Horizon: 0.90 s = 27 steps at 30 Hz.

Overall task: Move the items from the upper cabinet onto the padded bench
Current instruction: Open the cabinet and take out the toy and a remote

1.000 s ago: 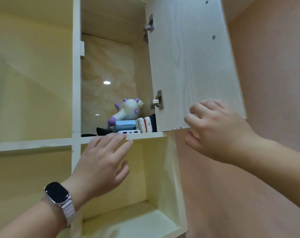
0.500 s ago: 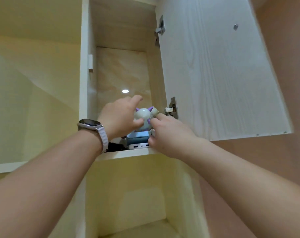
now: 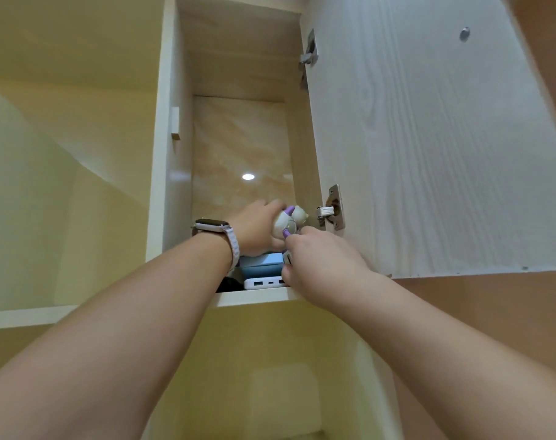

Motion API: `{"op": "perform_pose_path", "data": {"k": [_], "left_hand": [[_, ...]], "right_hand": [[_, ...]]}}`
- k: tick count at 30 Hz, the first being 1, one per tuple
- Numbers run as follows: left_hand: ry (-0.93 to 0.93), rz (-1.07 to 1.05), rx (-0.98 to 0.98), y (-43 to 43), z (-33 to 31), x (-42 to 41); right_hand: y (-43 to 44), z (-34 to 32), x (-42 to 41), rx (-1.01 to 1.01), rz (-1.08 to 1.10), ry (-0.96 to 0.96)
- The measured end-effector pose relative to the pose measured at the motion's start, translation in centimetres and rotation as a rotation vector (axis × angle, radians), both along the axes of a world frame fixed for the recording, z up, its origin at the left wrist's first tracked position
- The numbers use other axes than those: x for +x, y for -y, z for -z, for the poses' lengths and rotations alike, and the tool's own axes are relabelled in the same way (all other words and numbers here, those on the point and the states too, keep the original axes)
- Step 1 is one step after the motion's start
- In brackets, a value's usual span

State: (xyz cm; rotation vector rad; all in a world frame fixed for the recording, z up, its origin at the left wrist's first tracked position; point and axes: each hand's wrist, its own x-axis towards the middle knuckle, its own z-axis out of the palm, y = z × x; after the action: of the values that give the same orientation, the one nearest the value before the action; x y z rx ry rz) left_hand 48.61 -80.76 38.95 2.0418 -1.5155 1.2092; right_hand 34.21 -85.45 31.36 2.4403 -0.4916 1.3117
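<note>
In the open upper cabinet, my left hand point(image 3: 256, 228), with a watch on its wrist, grips a white toy with purple horns and feet point(image 3: 291, 217) from the left. The toy is tilted above a light blue box point(image 3: 262, 263), which lies on a white power bank point(image 3: 264, 282) at the shelf's front edge. My right hand point(image 3: 321, 265) reaches in at the cabinet's right side. Its fingers curl over a small white item point(image 3: 288, 258) beside the blue box and touch the toy's purple foot. What it holds is hidden. A dark item point(image 3: 227, 284) lies behind my left forearm.
The cabinet door point(image 3: 429, 138) stands open to the right, with its lower hinge point(image 3: 332, 211) just above my right hand. The shelf's front edge point(image 3: 254, 296) runs under both wrists. An open compartment point(image 3: 270, 376) lies below and a pink wall point(image 3: 492, 312) is on the right.
Both hands went from outside the cabinet into it. My left hand closed on the toy and tipped it rightward. My right hand left the door and curled over the small items.
</note>
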Motion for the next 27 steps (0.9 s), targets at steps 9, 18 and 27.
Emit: {"op": "perform_pose_path", "data": {"k": [9, 18, 27], "left_hand": [[0.186, -0.042, -0.098, -1.2, 0.2, -0.7], [0.184, 0.179, -0.441, -4.3, 1.5, -2.5], [0.211, 0.553, -0.78, -8.0, 3.7, -3.7]], "right_hand": [[-0.3, 0.7, -0.3, -0.014, -0.056, 0.11], [-1.2, 1.6, -1.1, 0.051, -0.044, 0.228], [-2.0, 5.1, -3.7, 0.094, -0.179, 0.527]]}}
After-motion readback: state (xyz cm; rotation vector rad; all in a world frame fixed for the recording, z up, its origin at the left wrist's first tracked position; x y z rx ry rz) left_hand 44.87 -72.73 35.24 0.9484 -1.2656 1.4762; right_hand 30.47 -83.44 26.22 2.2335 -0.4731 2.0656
